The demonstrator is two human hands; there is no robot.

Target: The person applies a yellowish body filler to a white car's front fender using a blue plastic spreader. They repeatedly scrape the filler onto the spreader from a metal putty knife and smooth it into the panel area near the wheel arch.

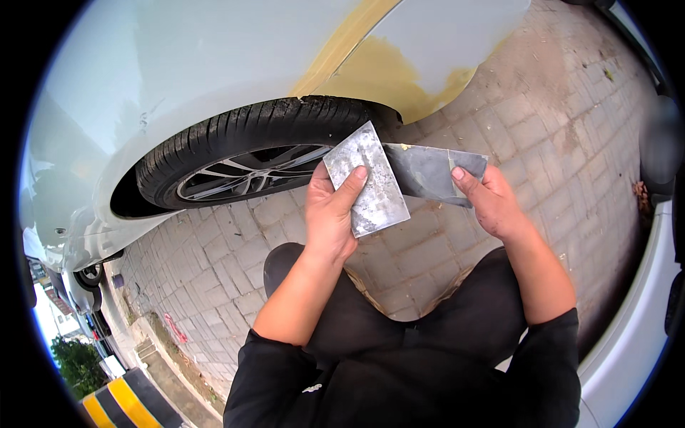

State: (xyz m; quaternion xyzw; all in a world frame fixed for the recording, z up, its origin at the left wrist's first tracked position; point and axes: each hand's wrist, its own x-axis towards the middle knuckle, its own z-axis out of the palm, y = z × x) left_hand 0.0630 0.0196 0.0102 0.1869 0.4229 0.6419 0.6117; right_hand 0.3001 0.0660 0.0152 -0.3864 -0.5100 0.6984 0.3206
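Left hand clamped on a square, filler-crusted metal mixing plate, thumb pressed across its face, plate tilted upward. Right hand closed on a dark grey putty spreader, thumb on top, blade reaching left to touch the plate's right edge. Just beyond both hands, a black car tyre and white bodywork with a yellow filler patch. Under the hands, grey paving bricks.
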